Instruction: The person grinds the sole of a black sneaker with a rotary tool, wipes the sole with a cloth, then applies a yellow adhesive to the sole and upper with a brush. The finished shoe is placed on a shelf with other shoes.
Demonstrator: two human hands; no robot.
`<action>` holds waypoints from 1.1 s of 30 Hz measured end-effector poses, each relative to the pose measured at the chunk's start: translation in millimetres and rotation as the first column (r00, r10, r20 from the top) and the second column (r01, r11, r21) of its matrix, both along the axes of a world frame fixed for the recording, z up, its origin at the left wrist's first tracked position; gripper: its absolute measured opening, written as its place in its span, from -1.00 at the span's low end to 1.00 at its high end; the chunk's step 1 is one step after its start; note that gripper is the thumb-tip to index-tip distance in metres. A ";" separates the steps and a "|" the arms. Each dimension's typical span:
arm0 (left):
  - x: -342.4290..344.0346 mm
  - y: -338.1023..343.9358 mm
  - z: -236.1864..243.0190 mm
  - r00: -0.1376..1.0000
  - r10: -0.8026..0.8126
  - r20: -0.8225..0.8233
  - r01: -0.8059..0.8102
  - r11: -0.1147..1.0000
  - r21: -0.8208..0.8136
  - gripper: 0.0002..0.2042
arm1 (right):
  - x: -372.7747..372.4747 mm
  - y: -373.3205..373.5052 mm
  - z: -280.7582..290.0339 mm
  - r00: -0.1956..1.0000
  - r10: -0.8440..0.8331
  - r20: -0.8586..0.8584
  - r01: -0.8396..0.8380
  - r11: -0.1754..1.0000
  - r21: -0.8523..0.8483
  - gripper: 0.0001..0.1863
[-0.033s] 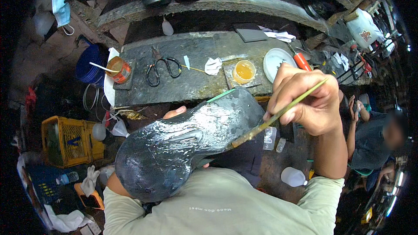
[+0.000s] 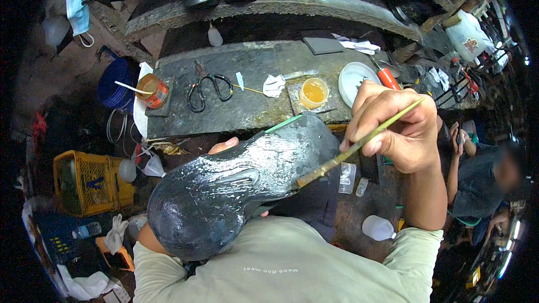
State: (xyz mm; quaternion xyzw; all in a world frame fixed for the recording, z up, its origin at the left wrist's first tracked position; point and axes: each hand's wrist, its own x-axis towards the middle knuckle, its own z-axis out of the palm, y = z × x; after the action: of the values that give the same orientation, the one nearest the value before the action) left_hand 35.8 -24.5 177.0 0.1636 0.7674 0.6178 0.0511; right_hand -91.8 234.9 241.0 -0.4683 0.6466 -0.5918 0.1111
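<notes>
**Glue Brush at the Shoe Sole**

Above the bench (image 2: 236,115): glossy dark sole (image 2: 236,182), long axis slanting lower-left to upper-right, propped on left hand (image 2: 224,147), grip hidden. Right hand (image 2: 393,129) pinching brush (image 2: 359,143), bristles touching sole's right edge.

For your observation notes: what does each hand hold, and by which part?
Right hand pinches the brush mid-handle; left hand, mostly hidden, supports the shoe sole from beneath.

workbench (image 2: 247,109); scissors (image 2: 209,91); glue cup (image 2: 313,92); white lid (image 2: 355,77)
</notes>
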 end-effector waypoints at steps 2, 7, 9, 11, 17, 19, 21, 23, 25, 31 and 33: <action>2.9 -7.5 -14.2 0.988 -0.027 0.151 -0.005 0.979 0.205 -0.17 | -1.0 4.9 -3.7 0.999 0.031 -0.020 -0.030 0.995 0.090 -0.81; -14.4 -34.7 -64.5 0.911 -0.264 0.317 -0.090 0.624 0.776 -0.10 | -9.1 34.8 -20.3 0.930 -0.287 0.227 0.356 0.858 -0.370 -0.73; -29.0 -46.5 -82.1 0.898 -0.361 0.250 -0.061 0.460 0.886 -0.01 | -23.3 44.2 -38.5 0.756 -0.605 0.249 0.654 0.705 -0.274 -0.77; -42.1 -55.8 -94.9 0.885 -0.410 0.220 -0.060 0.369 0.927 0.09 | -39.9 42.3 -68.7 0.637 -0.768 0.064 0.771 0.634 -0.064 -0.76; -31.0 -47.8 -114.1 0.952 0.037 0.304 -0.284 0.482 0.829 0.19 | -65.4 11.5 -144.9 0.617 -0.688 -0.382 0.775 0.617 0.139 -0.83; -25.5 -43.4 -114.4 0.945 0.087 0.316 -0.319 0.468 0.824 0.19 | -66.7 6.7 -151.1 0.618 -0.576 -0.535 0.776 0.556 0.298 -0.84; -22.5 -40.1 -112.6 0.939 0.121 0.321 -0.340 0.442 0.830 0.19 | -65.2 6.9 -150.4 0.663 -0.462 -0.589 0.737 0.542 0.404 -0.85; -22.5 -39.5 -110.3 0.956 0.076 0.283 -0.289 0.403 0.869 0.18 | -61.1 10.0 -147.8 0.619 -0.631 -0.468 0.771 0.602 0.207 -0.85; -24.4 -40.7 -109.8 0.965 0.022 0.260 -0.249 0.373 0.894 0.18 | -55.0 13.6 -146.5 0.583 -0.752 -0.308 0.796 0.604 0.034 -0.85; -26.6 -45.4 -131.3 0.935 0.057 0.351 -0.346 0.371 0.862 0.14 | -41.3 22.8 -150.5 0.633 -0.770 -0.080 0.773 0.624 0.116 -0.80; -23.7 -44.8 -141.9 0.898 0.141 0.417 -0.437 0.397 0.807 0.10 | -39.3 27.0 -153.8 0.689 -0.724 0.019 0.711 0.681 0.175 -0.80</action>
State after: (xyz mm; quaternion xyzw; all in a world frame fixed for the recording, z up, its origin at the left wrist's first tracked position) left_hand 12.1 -69.3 35.1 -0.0611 0.3319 0.9404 -0.0425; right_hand -131.1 261.9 87.3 -0.1412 0.8165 -0.5559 -0.0659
